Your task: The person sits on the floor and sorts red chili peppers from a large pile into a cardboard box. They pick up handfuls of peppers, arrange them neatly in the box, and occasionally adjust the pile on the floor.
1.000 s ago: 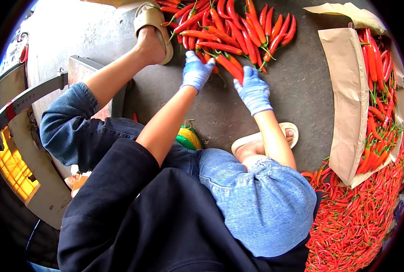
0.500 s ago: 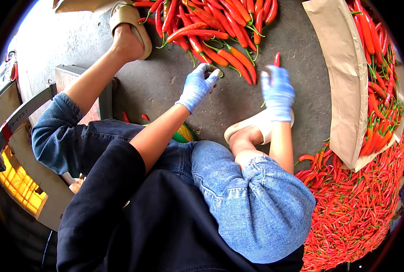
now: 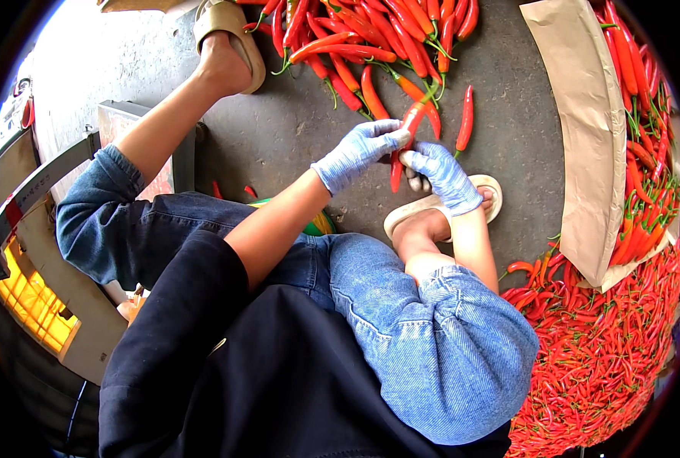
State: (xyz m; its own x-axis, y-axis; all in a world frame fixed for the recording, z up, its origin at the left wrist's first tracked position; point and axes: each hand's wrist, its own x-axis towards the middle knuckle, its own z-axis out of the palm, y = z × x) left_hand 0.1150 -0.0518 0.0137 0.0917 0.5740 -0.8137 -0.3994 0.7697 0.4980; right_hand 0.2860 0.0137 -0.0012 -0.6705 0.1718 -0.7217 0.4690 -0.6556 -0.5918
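Note:
My left hand (image 3: 364, 153), in a pale blue knitted glove, grips a red chili pepper (image 3: 412, 120) between thumb and fingers. The pepper slants, with its green stem upward and its tip toward me. My right hand (image 3: 440, 174), gloved alike, is closed at the pepper's lower part, its fingers bunched and partly hidden. Just beyond that hand a single red chili pepper (image 3: 466, 120) lies apart on the grey floor (image 3: 508, 153). Farther off is a loose pile of large red chili peppers (image 3: 370, 38) with green stems.
A folded brown paper sheet (image 3: 580, 145) stands along the right, beside packed chili peppers (image 3: 638, 175). A broad heap of smaller red chilies (image 3: 592, 359) spreads at lower right. My sandalled feet flank the work area. A metal box (image 3: 122, 114) stands at left.
My hands have come together at a chili pepper, the right moving left and nearer me. The single pepper beside the right hand now lies fully exposed on the floor.

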